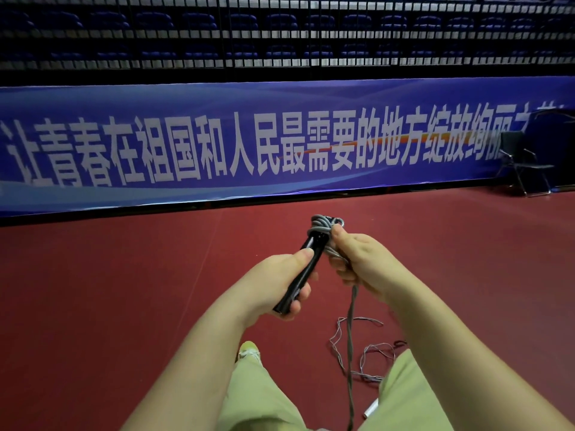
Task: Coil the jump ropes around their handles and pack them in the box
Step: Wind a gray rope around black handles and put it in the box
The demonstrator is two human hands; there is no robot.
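Observation:
My left hand (280,278) grips the black handles (306,265) of a jump rope, held tilted with the top end away from me. Grey rope (325,223) is wound in several turns around the top of the handles. My right hand (361,262) pinches the rope just beside that coil, fingers curled around it. The loose rope (351,337) hangs down from my right hand to the floor between my legs, where thin grey loops (373,353) lie tangled. No box is in view.
Red sports floor (124,290) spreads all around. A blue banner (280,144) with white lettering runs along a barrier ahead. A black folding chair (525,163) stands at the far right. A small white object (371,408) lies on the floor near my right leg.

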